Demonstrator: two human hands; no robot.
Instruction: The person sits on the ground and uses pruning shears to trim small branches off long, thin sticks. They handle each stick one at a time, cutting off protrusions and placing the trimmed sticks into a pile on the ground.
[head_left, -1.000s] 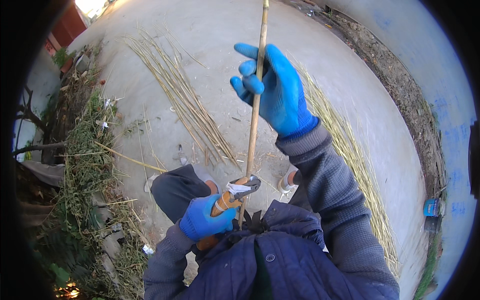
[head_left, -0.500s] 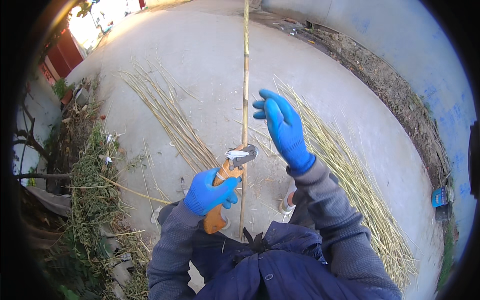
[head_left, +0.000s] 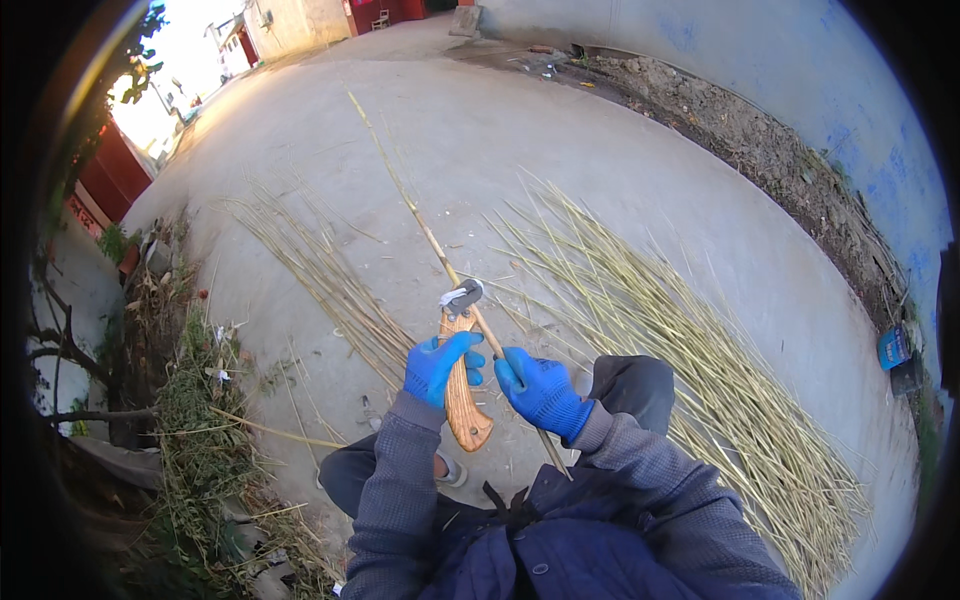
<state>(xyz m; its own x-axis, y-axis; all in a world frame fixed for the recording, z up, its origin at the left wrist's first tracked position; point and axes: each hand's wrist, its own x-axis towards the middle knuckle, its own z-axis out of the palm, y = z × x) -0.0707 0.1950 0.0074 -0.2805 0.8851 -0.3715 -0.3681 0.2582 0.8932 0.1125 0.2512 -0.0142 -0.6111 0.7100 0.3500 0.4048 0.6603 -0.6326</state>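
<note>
From the head view I am seeing my left grip (head_left: 435, 369) wrapping the wooden handle of the tool (head_left: 460, 400), whose metal head (head_left: 464, 297) is crossing the stalk (head_left: 424, 231); whether the metal is clamping it, I am not managing to tell. My right grip (head_left: 543, 391) is pinching the stalk below that head, and the stalk is slanting up and leftward, its thin end reaching out above the ground (head_left: 560, 130). A big heap (head_left: 690, 350) is lying to the right, a smaller pile (head_left: 325, 285) to the left. For good control, I am judging that the head should be sitting square to the stalk, with the right pinch firm, clear of the metal, and pulling straight rather than bending it.
</note>
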